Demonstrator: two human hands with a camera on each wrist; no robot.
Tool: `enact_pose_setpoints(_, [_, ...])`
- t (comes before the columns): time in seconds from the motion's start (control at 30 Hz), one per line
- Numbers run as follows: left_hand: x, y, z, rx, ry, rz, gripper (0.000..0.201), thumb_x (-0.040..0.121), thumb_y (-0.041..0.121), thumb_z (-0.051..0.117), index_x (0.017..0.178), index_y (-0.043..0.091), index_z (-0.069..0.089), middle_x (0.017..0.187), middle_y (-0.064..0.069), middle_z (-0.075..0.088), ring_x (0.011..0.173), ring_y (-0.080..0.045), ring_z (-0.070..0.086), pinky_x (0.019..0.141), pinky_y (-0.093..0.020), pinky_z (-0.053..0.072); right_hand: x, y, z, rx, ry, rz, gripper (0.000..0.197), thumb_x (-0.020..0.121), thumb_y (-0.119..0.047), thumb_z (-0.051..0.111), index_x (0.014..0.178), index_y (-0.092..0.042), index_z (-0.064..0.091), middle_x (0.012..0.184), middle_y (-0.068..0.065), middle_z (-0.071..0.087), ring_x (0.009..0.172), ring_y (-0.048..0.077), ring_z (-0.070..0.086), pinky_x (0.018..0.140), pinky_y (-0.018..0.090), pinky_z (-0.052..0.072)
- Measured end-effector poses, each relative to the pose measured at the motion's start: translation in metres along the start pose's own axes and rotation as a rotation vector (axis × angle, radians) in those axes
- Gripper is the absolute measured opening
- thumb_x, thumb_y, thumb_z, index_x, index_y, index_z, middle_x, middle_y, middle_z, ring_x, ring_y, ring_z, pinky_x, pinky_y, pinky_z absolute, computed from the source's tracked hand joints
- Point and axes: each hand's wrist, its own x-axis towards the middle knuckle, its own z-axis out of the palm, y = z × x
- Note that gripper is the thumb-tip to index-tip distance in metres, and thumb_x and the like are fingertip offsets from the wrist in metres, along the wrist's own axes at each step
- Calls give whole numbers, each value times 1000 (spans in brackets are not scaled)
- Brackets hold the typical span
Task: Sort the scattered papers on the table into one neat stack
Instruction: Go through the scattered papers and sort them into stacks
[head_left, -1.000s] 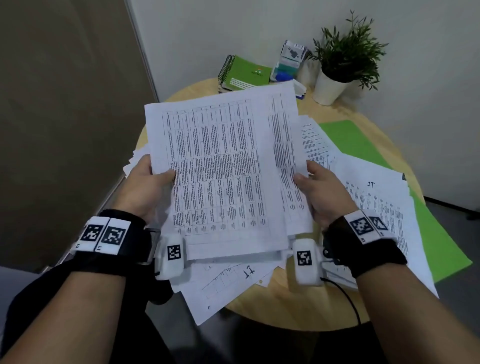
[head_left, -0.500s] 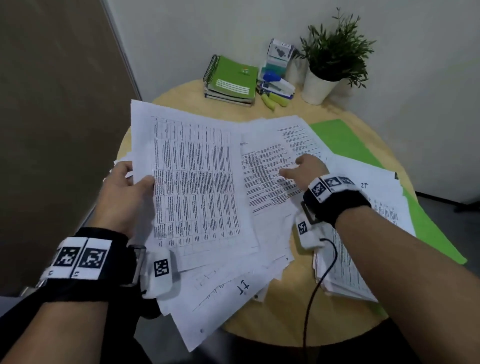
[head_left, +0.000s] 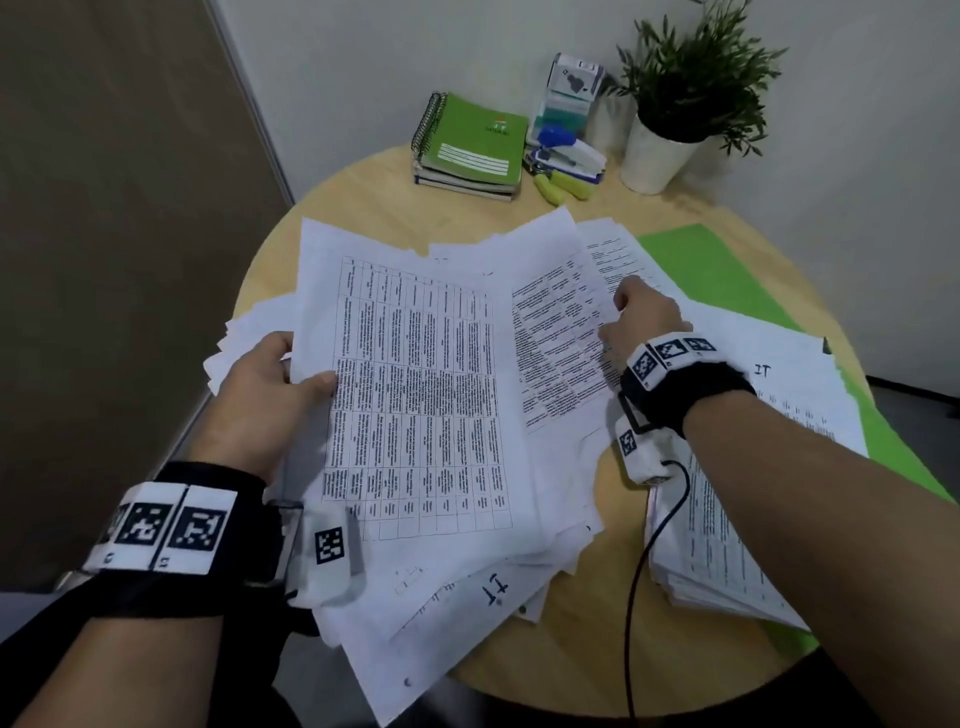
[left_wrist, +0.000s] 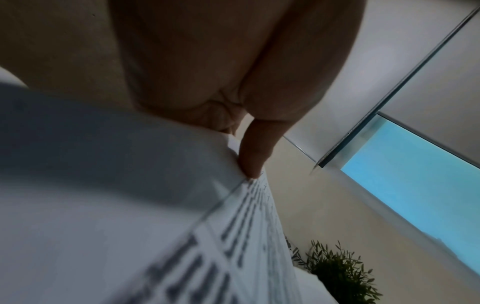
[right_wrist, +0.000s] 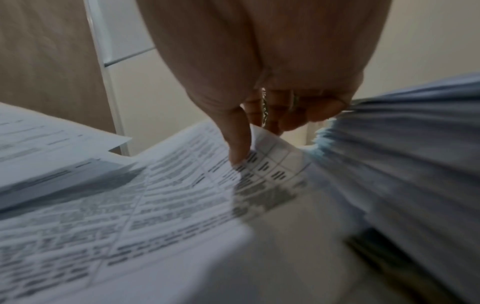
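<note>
The gathered sheaf of white printed paper sheets (head_left: 415, 395), a second ago held by both hands, is now pinched by the left hand (head_left: 270, 395) alone, while a loose table-printed sheet (head_left: 561, 343) on the round wooden table (head_left: 587, 644) is pinched by the right hand (head_left: 644, 317) for adding, apparently

The left hand (head_left: 262, 395) sits at about 9 o'clock in the head view, its forearm entering from 7 o'clock, thumb laid flat on top of a sheaf of papers (head_left: 415, 395) and the fingers curled underneath, pinching its left edge. The right hand (head_left: 641, 317) reaches in from 4 o'clock toward 2 o'clock, palm down, thumb tip pressed on a printed sheet (right_wrist: 182, 195) while the fingers (right_wrist: 306, 115) curl under its far edge. Both wrists wear black bands with white marker tags.
</note>
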Motion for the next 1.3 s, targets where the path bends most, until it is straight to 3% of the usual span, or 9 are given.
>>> enact_pose_setpoints(0.17, [-5, 5, 1, -2, 12, 29, 23, 93, 0, 57, 111, 14, 59, 92, -16, 70, 78, -31, 64, 75, -46, 54, 1, 2, -7, 113, 39, -75, 16, 84, -8, 60, 75, -14, 49, 74, 9, 57, 76, 32, 57, 76, 37, 47])
enact_pose_setpoints(0.27, [-6, 6, 1, -7, 11, 53, 22, 94, 0, 55, 111, 13, 59, 87, -10, 69, 73, -29, 63, 69, -38, 53, 2, 3, -12, 217, 112, -92, 4, 87, -8, 54, 84, -6, 53, 78, 9, 54, 70, 25, 48, 61, 30, 40])
enact_pose_setpoints(0.47, [-4, 3, 0, 3, -10, 60, 22, 93, 1, 56, 94, 23, 63, 89, -9, 73, 83, -36, 69, 75, -48, 56, 0, 4, -26, 302, 62, -166, 18, 91, -6, 46, 95, -12, 63, 83, 7, 57, 76, 25, 49, 54, 29, 30])
enact_pose_setpoints(0.7, [-10, 9, 2, -88, -11, 107, 25, 96, -2, 49, 108, 14, 63, 89, 1, 71, 71, -9, 68, 55, -17, 52, 7, 0, -69, 222, -83, -366, 12, 94, -14, 51, 89, -19, 60, 82, 7, 58, 80, 23, 51, 68, 29, 33])
enact_pose_setpoints(0.8, [-8, 9, 0, -62, 25, 146, 26, 96, 2, 50, 108, 20, 64, 87, 6, 70, 72, -7, 65, 60, -22, 49, 10, -8, -89, 175, -167, -449, 15, 93, -16, 54, 84, -26, 60, 81, 1, 60, 78, 18, 52, 71, 32, 37])
enact_pose_setpoints(0.93, [-7, 9, 3, -31, 13, 169, 25, 97, 5, 50, 101, 25, 64, 82, 0, 67, 60, -9, 59, 50, -19, 48, 8, -29, -109, 76, -319, -585, 11, 94, -10, 55, 88, -14, 62, 78, 2, 55, 70, 10, 45, 67, 27, 36])
enact_pose_setpoints(1.03, [-7, 8, 6, -14, -23, 184, 16, 94, 10, 55, 96, 24, 63, 86, -2, 69, 67, -13, 60, 52, -19, 49, 7, -50, -111, 26, -409, -683, 24, 94, -11, 57, 78, -27, 59, 74, -5, 55, 76, 8, 45, 74, 27, 36])
enact_pose_setpoints(1.2, [-8, 8, 11, 17, -75, 159, 19, 95, 5, 55, 107, 20, 53, 79, 1, 68, 58, -3, 64, 50, -16, 48, -5, -82, -101, 130, -457, -720, 9, 93, -16, 60, 93, -23, 65, 85, -3, 63, 71, -1, 50, 65, 8, 37])
enact_pose_setpoints(1.3, [-10, 9, 11, 50, -97, 154, 23, 96, 2, 53, 109, 20, 59, 88, 5, 73, 74, -7, 70, 63, -22, 53, -12, -92, -97, 162, -432, -740, 10, 92, -18, 62, 91, -27, 66, 79, -17, 63, 61, -16, 51, 64, 1, 37])
